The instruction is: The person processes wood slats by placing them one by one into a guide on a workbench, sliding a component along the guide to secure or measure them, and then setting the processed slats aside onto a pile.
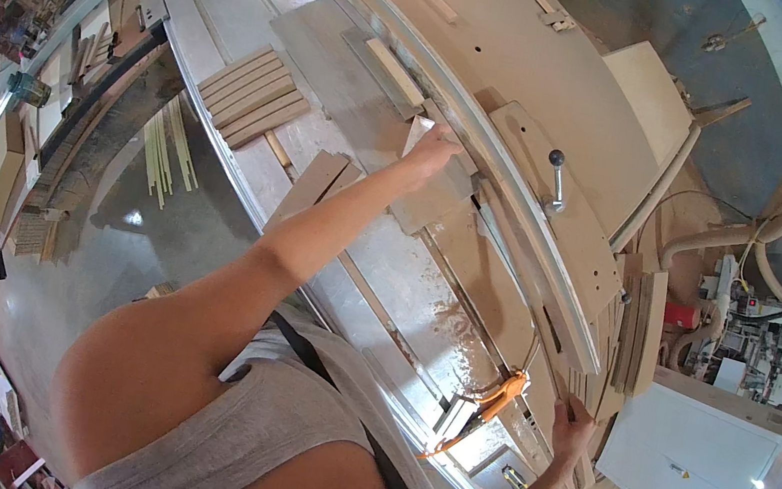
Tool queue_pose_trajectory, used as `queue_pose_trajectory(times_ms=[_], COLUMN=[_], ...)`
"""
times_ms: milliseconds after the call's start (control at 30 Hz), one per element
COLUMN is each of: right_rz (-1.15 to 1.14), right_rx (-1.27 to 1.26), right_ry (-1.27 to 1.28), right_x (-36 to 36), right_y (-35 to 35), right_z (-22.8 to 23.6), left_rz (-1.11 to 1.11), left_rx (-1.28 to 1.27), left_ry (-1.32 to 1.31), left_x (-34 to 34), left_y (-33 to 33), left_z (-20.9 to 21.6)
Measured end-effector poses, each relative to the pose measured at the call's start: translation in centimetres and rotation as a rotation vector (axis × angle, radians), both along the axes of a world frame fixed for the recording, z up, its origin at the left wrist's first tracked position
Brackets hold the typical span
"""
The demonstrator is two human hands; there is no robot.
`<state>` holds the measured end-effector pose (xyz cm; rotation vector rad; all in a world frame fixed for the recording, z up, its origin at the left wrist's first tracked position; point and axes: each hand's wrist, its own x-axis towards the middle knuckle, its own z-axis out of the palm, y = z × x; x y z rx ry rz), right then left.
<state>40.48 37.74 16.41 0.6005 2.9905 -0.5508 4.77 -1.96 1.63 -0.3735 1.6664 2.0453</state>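
My left arm reaches across a metal saw table (pixel 396 276) to its long fence (pixel 519 198). There my left hand (pixel 433 153) is closed beside a small whitish piece (pixel 418 134); its fingers partly hide what they hold. Just beyond it, a pale wooden strip (pixel 395 71) lies along the fence. At the lower right, my right hand (pixel 573 429) is closed around the end of a thin wooden strip (pixel 565 384) near the fence's near end. An orange-handled tool (pixel 506 391) lies on the table to the left of that hand.
Several wooden strips (pixel 254 94) lie side by side on the table's left part, with dark boards (pixel 311 190) nearer me. A crank handle (pixel 556 180) rises beyond the fence. Upright boards (pixel 646 333) and a white cabinet (pixel 691 456) stand at right. Hoses (pixel 716 237) hang behind.
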Motion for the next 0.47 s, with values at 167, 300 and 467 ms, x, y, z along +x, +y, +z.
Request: queue_pose_trajectory(times_ms=[167,300,467], right_rz=[0.024,0.064,0.096], right_rx=[0.016,0.038,0.054], right_ry=[0.004,0.007,0.011], right_x=[-3.7,-7.3,-11.2], right_y=[-0.4,-1.8,-3.3], right_z=[-2.1,-2.4,-3.4], left_rz=[0.036,0.127,0.245], left_rx=[0.021,0.079,-0.047], left_ry=[0.123,0.281,0.302], left_x=[0.6,-0.2,-1.8], left_y=[-2.1,-8.1,-17.1], left_z=[2.0,1.7,2.3])
